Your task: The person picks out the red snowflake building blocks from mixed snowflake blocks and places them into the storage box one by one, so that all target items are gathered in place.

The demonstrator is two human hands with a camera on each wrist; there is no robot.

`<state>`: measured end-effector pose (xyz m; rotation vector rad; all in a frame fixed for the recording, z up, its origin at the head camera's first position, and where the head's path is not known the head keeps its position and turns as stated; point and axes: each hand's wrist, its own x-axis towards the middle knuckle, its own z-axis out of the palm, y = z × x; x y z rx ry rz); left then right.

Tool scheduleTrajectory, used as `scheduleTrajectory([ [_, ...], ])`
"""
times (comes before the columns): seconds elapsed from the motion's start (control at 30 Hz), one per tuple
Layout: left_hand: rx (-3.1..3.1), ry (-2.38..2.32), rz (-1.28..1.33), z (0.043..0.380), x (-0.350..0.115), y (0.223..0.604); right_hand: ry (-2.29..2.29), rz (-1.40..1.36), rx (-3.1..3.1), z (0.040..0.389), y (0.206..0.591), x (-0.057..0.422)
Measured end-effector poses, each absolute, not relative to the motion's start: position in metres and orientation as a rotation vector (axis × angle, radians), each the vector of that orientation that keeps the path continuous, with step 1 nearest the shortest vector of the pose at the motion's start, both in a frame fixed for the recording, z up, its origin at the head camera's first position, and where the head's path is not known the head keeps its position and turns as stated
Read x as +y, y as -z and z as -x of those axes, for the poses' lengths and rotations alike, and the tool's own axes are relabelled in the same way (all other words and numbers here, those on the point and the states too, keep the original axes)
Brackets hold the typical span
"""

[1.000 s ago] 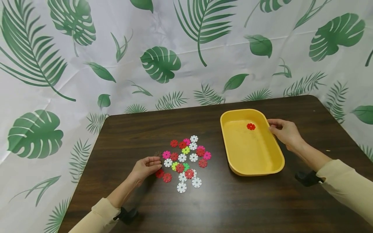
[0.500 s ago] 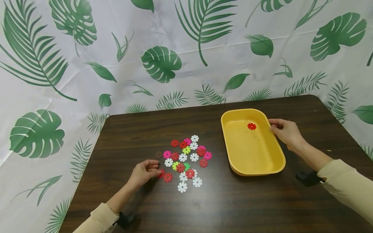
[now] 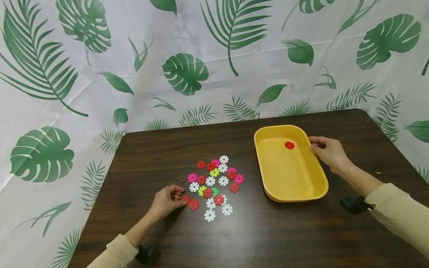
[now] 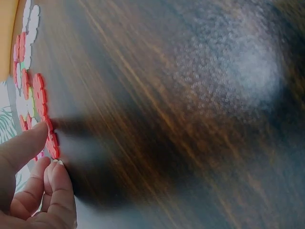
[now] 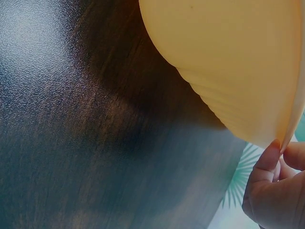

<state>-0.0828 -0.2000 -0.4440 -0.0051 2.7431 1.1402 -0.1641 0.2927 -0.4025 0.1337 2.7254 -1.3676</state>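
Note:
My left hand (image 3: 166, 201) is at the left edge of a loose group of notched plastic discs, with its thumb touching a red disc (image 3: 186, 200) lying on the table. In the left wrist view, that red disc (image 4: 53, 145) shows between the thumb and the bent fingers, which do not visibly close on it. Another red disc (image 3: 193, 204) lies right beside it. My right hand (image 3: 330, 153) pinches the right rim of a yellow plastic tub (image 3: 288, 175) between thumb and fingers. Inside the tub, near its far end, lies a single red disc (image 3: 289, 145).
White, pink, yellow, green and red discs spread across the middle of the dark wood table (image 3: 157, 149), some overlapping. A brown disc (image 3: 182, 178) lies at the group's left. Behind the table hangs a white leaf-print cloth (image 3: 140, 108).
My left hand has shifted slightly down and its thumb has come onto the red disc at the group's left edge. The right hand and the tub have stayed in place.

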Motion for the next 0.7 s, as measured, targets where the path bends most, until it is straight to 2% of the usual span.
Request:
scheduleTrajectory([
  [0.7,2.834,-1.013,-0.099,0.0805,-0.1976,0.4450,1.361,-0.141,2.740,0.1640,0.4029,0.2918],
])
